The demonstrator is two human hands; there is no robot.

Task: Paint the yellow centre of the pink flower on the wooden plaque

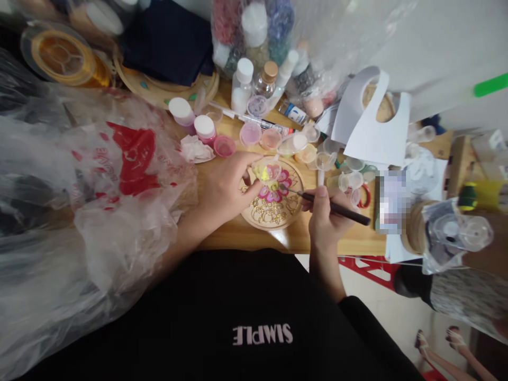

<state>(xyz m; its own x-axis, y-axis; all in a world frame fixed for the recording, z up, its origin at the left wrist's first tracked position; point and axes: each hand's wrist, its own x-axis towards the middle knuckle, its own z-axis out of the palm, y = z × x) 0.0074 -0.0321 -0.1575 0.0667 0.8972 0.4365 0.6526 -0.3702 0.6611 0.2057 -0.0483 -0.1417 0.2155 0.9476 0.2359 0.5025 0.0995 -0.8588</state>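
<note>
A round wooden disc [278, 211] with a cut-out flower pattern, partly painted pink, lies on the wooden table [246, 238] in front of me. My left hand [224, 185] is closed on a small clear cup of yellow paint [265, 170], held over the disc's top edge. My right hand [325, 214] pinches a thin black brush [337, 207]; its tip reaches left to the flower's middle, just under the cup.
Several small paint cups [251, 133], capped jars [205, 128] and bottles [242, 84] crowd the table behind the disc. A big clear plastic bag with red print [119, 174] fills the left. White cut card [373, 124] and packaged items [452, 233] lie right.
</note>
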